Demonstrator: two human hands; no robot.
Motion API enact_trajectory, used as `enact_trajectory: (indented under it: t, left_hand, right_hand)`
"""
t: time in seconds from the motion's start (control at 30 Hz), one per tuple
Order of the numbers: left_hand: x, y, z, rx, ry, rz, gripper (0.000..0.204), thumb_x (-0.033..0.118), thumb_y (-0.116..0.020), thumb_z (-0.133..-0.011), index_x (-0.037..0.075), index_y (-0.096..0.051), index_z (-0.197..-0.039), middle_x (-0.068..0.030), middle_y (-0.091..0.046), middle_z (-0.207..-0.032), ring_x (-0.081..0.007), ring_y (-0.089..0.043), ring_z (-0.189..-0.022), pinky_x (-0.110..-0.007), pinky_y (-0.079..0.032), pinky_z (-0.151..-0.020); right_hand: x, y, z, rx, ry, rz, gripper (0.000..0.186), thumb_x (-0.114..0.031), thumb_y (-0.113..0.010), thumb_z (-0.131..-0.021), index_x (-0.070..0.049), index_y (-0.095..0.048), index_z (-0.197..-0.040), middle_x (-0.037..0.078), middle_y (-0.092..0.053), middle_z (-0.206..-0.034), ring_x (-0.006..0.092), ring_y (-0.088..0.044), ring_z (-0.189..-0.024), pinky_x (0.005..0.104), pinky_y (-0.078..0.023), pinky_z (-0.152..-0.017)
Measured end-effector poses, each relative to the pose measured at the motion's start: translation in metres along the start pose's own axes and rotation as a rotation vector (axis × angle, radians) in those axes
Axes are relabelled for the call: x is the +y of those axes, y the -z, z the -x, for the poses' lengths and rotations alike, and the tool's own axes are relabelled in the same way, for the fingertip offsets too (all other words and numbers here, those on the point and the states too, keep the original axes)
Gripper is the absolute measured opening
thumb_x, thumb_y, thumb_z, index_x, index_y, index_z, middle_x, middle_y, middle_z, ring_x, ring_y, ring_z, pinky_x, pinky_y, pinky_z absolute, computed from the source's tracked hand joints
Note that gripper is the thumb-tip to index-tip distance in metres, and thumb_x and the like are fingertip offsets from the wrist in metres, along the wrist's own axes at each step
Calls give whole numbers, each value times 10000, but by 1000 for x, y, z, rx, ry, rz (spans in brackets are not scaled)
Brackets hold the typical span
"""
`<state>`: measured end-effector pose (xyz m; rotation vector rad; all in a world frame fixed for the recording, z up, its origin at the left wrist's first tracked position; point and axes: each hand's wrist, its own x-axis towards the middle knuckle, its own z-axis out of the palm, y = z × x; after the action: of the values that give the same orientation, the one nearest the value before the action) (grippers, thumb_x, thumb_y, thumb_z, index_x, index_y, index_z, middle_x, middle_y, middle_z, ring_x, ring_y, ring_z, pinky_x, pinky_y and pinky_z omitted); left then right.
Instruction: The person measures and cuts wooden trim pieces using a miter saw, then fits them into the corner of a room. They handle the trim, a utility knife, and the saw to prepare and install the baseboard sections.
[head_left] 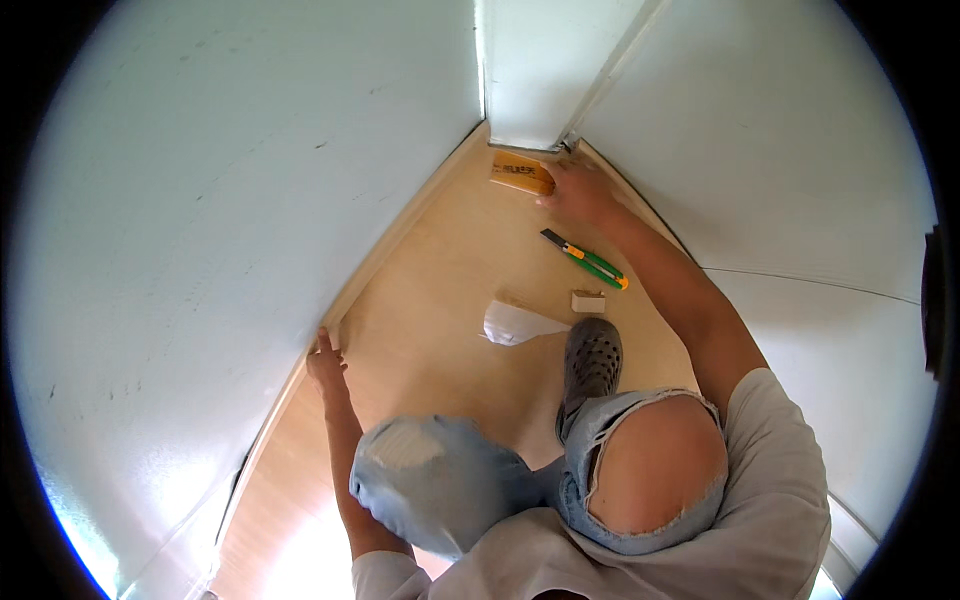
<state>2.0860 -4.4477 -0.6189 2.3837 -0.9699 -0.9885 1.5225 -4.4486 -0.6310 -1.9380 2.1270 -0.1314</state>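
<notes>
By white panel (535,70), orange slab (517,173), long axis crosswise, right hand (582,192) gripping it, left hand (327,368) unclenched

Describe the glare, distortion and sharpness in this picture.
Head view: glare whites out the floor at lower left; head view: bright sheen on the lower left wall; head view: fisheye bends the right wall's seam, corners black; head view: the green utility knife looks fairly sharp.

An orange rectangular piece (520,173) lies on the floor (440,290), a beige strip (402,229) edging the wall (230,200).
</notes>
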Motion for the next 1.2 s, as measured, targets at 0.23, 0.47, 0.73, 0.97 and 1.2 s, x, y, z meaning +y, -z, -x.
enact_trajectory:
  t: [0.23, 0.47, 0.73, 0.97, 1.2]
  left_hand:
    - [-33, -9, -28, -349, 66, 506, 603, 552, -602, -974, -34, -590, -1110, -64, -599, -806, -173, -616, -715, -321, -567, -713]
    - [-31, -10, -32, -400, 70, 519, 613, 581, -634, -942, -18, -577, -1056, -77, -584, -824, -203, -609, -766, -355, -555, -751]
    - [-53, -2, -49, -481, 66, 591, 580, 598, -624, -941, 36, -631, -1082, -79, -653, -904, -209, -594, -792, -341, -488, -728]
    - [-28, -11, -23, -421, 55, 570, 547, 578, -600, -963, 34, -605, -1024, -59, -597, -835, -199, -597, -789, -340, -488, -726]
    - [-42, 6, -25, -525, -37, 576, 491, 524, -539, -1018, 42, -634, -1001, -17, -613, -821, -149, -572, -752, -306, -452, -692]
  right_hand:
    - [-10, -5, -5, 144, -129, -281, 493, -370, -693, -896, -26, -619, -1241, 186, -701, -1084, 333, -661, -1040, 458, -524, -876]
    - [-8, -36, -36, 541, -571, -882, 421, -351, -736, -898, 31, -671, -1061, 192, -729, -842, 304, -696, -722, 387, -532, -678]
    - [-35, -50, -62, 543, -667, -1253, 418, -293, -780, -885, 93, -640, -963, 144, -703, -837, 208, -705, -714, 320, -564, -658]
    - [-46, -61, -68, 760, -666, -1434, 502, -301, -798, -862, 94, -579, -1082, 155, -714, -825, 217, -705, -751, 334, -540, -705]
    - [-60, -47, -65, 693, -729, -1335, 493, -278, -786, -867, 80, -557, -1116, 161, -719, -881, 233, -715, -809, 354, -555, -732]
